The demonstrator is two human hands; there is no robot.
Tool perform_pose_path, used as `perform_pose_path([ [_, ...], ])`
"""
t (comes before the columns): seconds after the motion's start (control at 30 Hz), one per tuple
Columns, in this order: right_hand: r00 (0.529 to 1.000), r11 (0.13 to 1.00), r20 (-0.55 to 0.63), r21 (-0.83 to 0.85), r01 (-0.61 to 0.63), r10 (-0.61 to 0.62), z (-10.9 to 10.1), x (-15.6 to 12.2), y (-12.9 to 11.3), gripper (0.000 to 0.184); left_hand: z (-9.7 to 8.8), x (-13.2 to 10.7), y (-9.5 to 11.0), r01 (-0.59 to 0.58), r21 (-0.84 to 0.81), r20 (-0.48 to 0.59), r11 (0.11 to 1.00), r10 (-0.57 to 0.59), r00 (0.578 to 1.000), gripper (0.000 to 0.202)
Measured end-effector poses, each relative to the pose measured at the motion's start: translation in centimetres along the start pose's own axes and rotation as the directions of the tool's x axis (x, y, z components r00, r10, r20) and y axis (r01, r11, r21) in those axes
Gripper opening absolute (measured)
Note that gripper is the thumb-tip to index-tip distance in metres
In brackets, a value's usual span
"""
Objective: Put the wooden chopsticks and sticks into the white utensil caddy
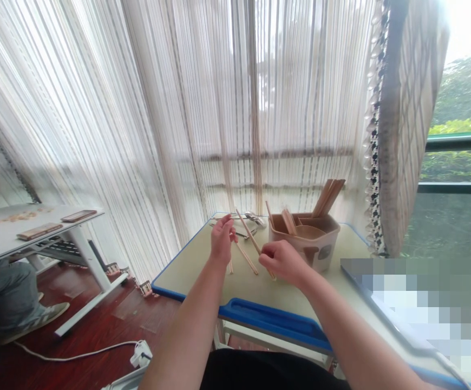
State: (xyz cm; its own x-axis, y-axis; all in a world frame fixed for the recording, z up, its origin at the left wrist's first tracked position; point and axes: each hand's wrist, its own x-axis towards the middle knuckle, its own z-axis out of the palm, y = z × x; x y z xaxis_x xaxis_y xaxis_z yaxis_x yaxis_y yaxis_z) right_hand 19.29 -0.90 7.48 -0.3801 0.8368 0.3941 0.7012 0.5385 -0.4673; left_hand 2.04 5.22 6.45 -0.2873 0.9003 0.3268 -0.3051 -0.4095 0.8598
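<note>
A: Hands status?

B: Our right hand is closed in a fist on the near end of a chopstick. The chopstick slants up and away to the left, with its far tip off the table.

A: Left?

B: Our left hand is half open with the fingers loosely curled. The fingertips sit right beside the chopstick's middle. We cannot tell whether they pinch it or only touch it.

A: What's under the hands?

B: Loose chopsticks lie flat on the beige top between our two hands. Metal spoons lie further back, near the curtain.

A: Container?

B: A beige tub stands just behind our right hand, near it but apart. Flat wooden sticks lean out of its back right corner, and a few more stand at its left side.

A: Anyone else in view?

B: Far left, a seated person, only a leg and a shoe showing, under a white table. They are well apart from us.
</note>
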Motion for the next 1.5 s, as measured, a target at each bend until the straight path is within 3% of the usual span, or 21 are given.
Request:
perform_pose_path([
  [0.1, 0.999, 0.998, 0.044, 0.060, 0.019, -0.022, 0.3, 0.2, 0.5, 0.020, 0.5, -0.4, 0.4, 0.087, -0.177, 0.157, 0.980, -0.059, 0.986, 0.039],
  [0.23, 0.992, 0.991, 0.115, 0.126, 0.045, -0.060, 0.8, 0.4, 0.6, 0.020, 0.5, -0.4, 0.4, 0.149, -0.237, 0.185, 0.960, -0.106, 0.977, 0.041],
  [0.43, 0.972, 0.967, 0.223, 0.255, 0.013, -0.072, 1.3, 0.6, 0.5, 0.020, 0.3, -0.3, 0.2, 0.271, -0.240, 0.312, 0.932, -0.190, 0.931, 0.036],
  [0.67, 0.950, 0.945, 0.309, 0.321, -0.067, -0.037, 1.9, 0.6, 0.9, 0.019, 0.5, -0.6, 0.4, 0.256, -0.213, 0.335, 0.943, -0.176, 0.926, 0.031],
  [0.77, 0.894, 0.920, 0.449, 0.344, -0.188, 0.015, 2.1, 0.5, 1.5, 0.015, 1.1, -0.8, 0.7, 0.170, -0.171, 0.341, 0.971, -0.104, 0.934, 0.023],
  [0.87, 0.774, 0.920, 0.628, 0.254, -0.298, 0.078, 2.4, 0.4, 2.3, 0.013, 2.2, -0.5, 1.7, 0.077, -0.204, 0.283, 0.976, -0.016, 0.959, 0.018],
  [0.93, 0.739, 0.923, 0.667, 0.223, -0.314, 0.090, 2.6, 0.4, 2.7, 0.011, 3.4, -0.1, 3.0, 0.019, -0.237, 0.215, 0.971, 0.033, 0.976, 0.018],
  [1.03, 0.738, 0.918, 0.666, 0.217, -0.331, 0.109, 2.7, 0.6, 3.0, 0.009, 5.5, 0.8, 5.2, -0.108, -0.245, 0.107, 0.964, 0.137, 0.985, 0.019],
  [1.17, 0.730, 0.917, 0.669, 0.191, -0.351, 0.141, 2.7, 0.8, 3.3, 0.013, 8.3, 1.8, 7.0, -0.305, -0.170, -0.032, 0.937, 0.304, 0.952, 0.018],
  [1.37, 0.747, 0.934, 0.652, 0.169, -0.315, 0.134, 2.9, 0.8, 3.4, 0.019, 10.3, 2.0, 6.4, -0.376, -0.078, -0.192, 0.923, 0.356, 0.915, 0.016],
  [1.5, 0.754, 0.950, 0.640, 0.122, -0.287, 0.146, 2.7, 0.8, 3.0, 0.021, 10.7, 2.1, 6.5, -0.442, -0.061, -0.324, 0.895, 0.401, 0.857, 0.016],
])
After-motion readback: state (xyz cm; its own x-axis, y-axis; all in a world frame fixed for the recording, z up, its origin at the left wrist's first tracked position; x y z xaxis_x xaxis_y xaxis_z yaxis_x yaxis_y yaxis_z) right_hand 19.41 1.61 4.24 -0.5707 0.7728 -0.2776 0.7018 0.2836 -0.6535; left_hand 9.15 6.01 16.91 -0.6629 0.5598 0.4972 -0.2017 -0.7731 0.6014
